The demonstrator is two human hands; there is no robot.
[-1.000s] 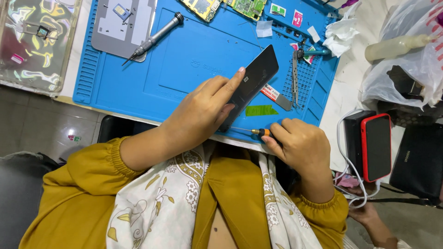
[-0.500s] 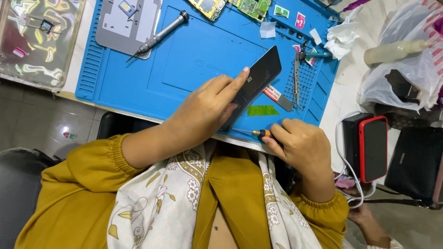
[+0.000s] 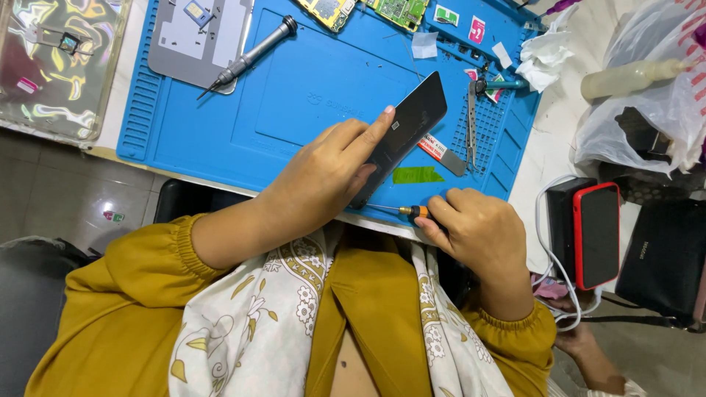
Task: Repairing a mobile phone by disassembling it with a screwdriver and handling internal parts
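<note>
A black phone lies tilted on the blue work mat, near its front edge. The left hand grips its lower end, forefinger stretched along the phone's edge. The right hand is closed around a small orange-collared screwdriver, tip at the phone's bottom corner. Just beside lie a green tape strip and a red-and-white label. Further back sit tweezers, a pink sticker, and a grey screwdriver. A white plastic bag rests on the counter to the right.
</note>
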